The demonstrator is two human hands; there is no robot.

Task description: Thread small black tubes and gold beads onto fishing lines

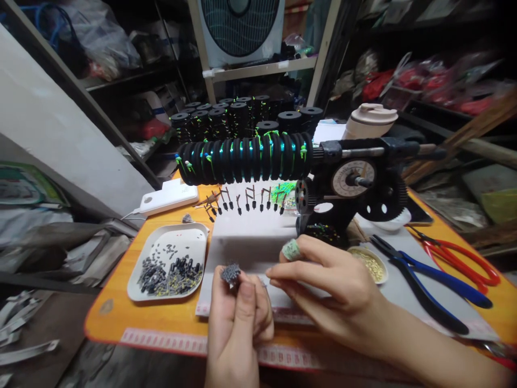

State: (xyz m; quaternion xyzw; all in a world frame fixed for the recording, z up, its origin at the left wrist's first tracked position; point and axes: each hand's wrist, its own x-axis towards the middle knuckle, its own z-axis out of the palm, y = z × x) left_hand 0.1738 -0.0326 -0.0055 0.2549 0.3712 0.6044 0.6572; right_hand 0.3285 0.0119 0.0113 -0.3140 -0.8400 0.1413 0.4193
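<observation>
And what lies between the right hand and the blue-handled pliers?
In the head view, a small pale dish of gold-coloured bits lies between the right hand and the pliers.

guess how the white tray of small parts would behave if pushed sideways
The tray looks broad and flat, so it would probably slide rather than tip. The small parts lie loose in a heap, so they may shift if jolted, though the raised rim should keep most inside.

The bundle is grey — the fingertip wrap green.
</observation>
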